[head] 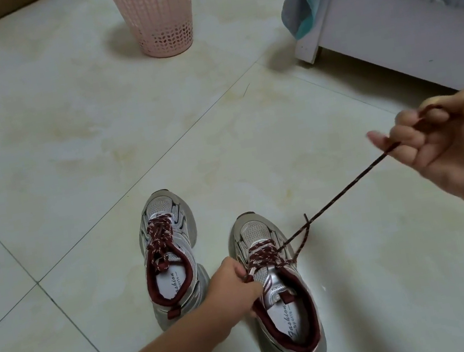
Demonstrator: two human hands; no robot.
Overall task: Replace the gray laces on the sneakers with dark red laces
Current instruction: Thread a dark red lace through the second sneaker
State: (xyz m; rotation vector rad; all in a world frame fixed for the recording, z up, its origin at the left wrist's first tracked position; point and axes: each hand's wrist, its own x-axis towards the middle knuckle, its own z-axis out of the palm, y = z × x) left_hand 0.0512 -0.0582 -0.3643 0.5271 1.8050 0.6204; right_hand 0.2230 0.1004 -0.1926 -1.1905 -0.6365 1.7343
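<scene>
My left forearm comes in from the bottom edge, and my left hand (pixel 237 285) sits at the tongue of the right sneaker (pixel 277 288), fingers curled and pinching one end of the dark red lace (pixel 333 202) at the upper eyelets. To its left stands the left sneaker (pixel 170 256), already laced in dark red with white flecks, its ends tucked near the tongue (the insole print reads "Fashion Sports"). Both silver-gray shoes stand side by side on the pale tiled floor (pixel 65 142), toes pointing away from me. From the right sneaker the other lace end runs taut, up and to the right, into my right hand (pixel 449 142), which is raised above the floor, fingers closed round the lace. Farther off, a pink perforated basket (pixel 157 13) stands on the tiles, and at far right a white furniture corner (pixel 353 29) draped with gray cloth.
</scene>
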